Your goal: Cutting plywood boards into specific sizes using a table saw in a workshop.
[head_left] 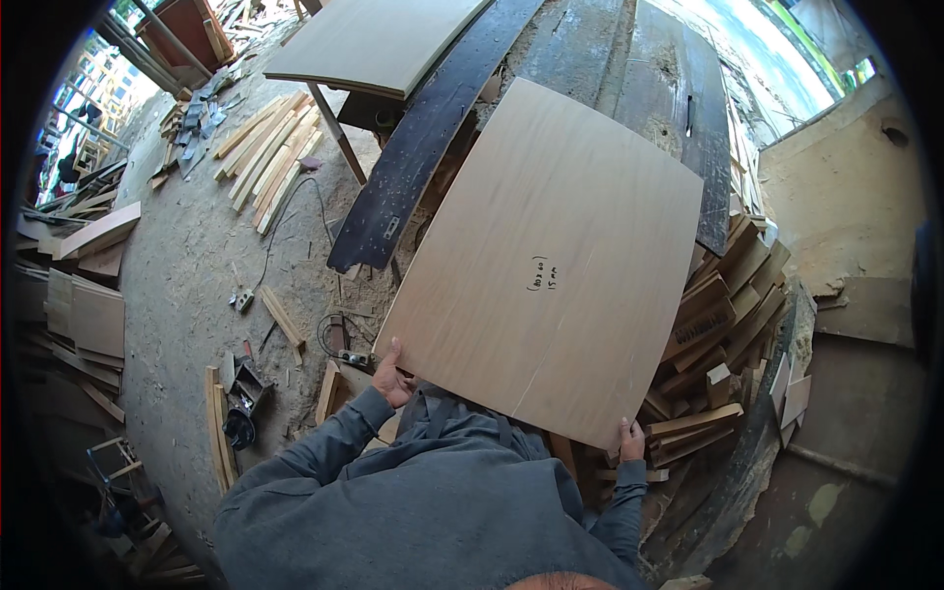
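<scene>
A large plywood panel with handwritten marks in its middle lies in front of me, its far part over the dark workbench. My left hand grips the panel's near left corner, thumb on top and fingers below the edge. At the near right corner my right hand holds the panel in the same manner, its fingers partly hidden underneath. The panel's near edge is close to my body.
Another plywood sheet rests at the far left of the bench. Sawn wood strips and a black power tool lie on the dusty floor at left, with a cable. Stacked offcuts crowd the bench's right side.
</scene>
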The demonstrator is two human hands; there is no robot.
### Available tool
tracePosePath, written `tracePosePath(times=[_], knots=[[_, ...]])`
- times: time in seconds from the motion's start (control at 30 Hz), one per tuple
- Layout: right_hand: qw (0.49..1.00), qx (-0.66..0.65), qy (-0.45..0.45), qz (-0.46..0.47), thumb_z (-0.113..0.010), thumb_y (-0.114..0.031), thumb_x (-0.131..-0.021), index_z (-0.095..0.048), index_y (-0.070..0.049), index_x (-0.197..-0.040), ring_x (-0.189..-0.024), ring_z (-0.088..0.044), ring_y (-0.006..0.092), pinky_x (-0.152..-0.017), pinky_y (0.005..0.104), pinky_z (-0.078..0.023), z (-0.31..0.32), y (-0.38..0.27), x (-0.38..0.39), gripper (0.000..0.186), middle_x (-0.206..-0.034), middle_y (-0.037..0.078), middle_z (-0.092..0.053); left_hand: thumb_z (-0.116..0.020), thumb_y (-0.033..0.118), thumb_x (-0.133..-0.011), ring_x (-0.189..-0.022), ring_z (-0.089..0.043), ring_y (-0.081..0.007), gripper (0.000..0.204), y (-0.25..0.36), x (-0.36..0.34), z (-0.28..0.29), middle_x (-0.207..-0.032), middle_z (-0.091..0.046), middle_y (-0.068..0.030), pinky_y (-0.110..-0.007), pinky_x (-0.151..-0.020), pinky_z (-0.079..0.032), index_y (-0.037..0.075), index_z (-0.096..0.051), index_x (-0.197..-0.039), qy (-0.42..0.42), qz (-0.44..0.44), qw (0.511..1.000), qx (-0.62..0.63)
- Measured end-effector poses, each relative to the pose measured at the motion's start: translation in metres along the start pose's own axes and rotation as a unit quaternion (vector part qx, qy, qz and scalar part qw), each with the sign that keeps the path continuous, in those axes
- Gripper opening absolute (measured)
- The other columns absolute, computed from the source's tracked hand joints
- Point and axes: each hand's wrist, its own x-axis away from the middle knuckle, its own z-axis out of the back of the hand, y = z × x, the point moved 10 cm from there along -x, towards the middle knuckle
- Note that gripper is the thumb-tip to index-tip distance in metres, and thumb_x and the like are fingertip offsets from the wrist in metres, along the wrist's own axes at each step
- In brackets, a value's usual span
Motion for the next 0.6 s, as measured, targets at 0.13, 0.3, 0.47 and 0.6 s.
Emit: tracePosePath(times=[0.13, 0.3, 0.47, 0.6], knots=[[0.993, -0.107, 0.053, -0.002, -0.06, -0.032, -0.1, -0.061, 0.004, -0.121, -0.096, -0.063, 0.0173, -0.084, 0.0319, -0.052, -0.003, -0.019, -0.033, 0.042, -0.109, 0.01, -0.067, -0.071, 0.066, -0.08, -0.076, -0.055, -0.0094, 0.062, 0.004, -0.012, -0.01, -0.105, -0.065, 0.0075, -0.02, -0.049, -0.031, 0.02, -0.058, -0.12, 0.019, -0.021, 1.0, 0.002], [0.974, -0.211, 0.067, -0.039, -0.059, -0.032, -0.1, -0.062, 0.008, -0.116, -0.091, -0.067, 0.0228, -0.079, 0.0352, -0.055, -0.017, -0.049, -0.053, 0.043, -0.107, 0.015, -0.069, -0.071, 0.065, -0.081, -0.077, -0.055, -0.0058, 0.059, 0.021, -0.027, -0.013, -0.104, -0.065, 0.0104, -0.02, -0.049, -0.031, 0.023, -0.059, -0.121, 0.06, -0.064, 0.996, 0.001], [0.97, -0.229, 0.074, -0.036, -0.058, -0.034, -0.1, -0.061, 0.007, -0.118, -0.093, -0.067, 0.023, -0.081, 0.0338, -0.054, -0.007, -0.036, -0.091, 0.045, -0.108, 0.015, -0.069, -0.072, 0.063, -0.082, -0.078, -0.057, -0.0039, 0.057, 0.029, -0.042, -0.033, -0.103, -0.065, 0.0105, -0.019, -0.05, -0.033, 0.023, -0.059, -0.12, 0.07, -0.105, 0.992, 0.01], [0.99, -0.123, 0.041, 0.057, -0.058, -0.025, -0.099, -0.045, 0.005, -0.139, -0.116, -0.058, 0.0258, -0.098, 0.0365, -0.046, -0.011, -0.061, -0.118, 0.051, -0.132, 0.018, -0.057, -0.072, 0.062, -0.083, -0.078, -0.058, -0.0043, 0.056, 0.04, -0.06, -0.037, -0.103, -0.066, 0.0099, -0.018, -0.05, -0.035, 0.022, -0.059, -0.119, 0.077, -0.127, 0.989, 0.016]])
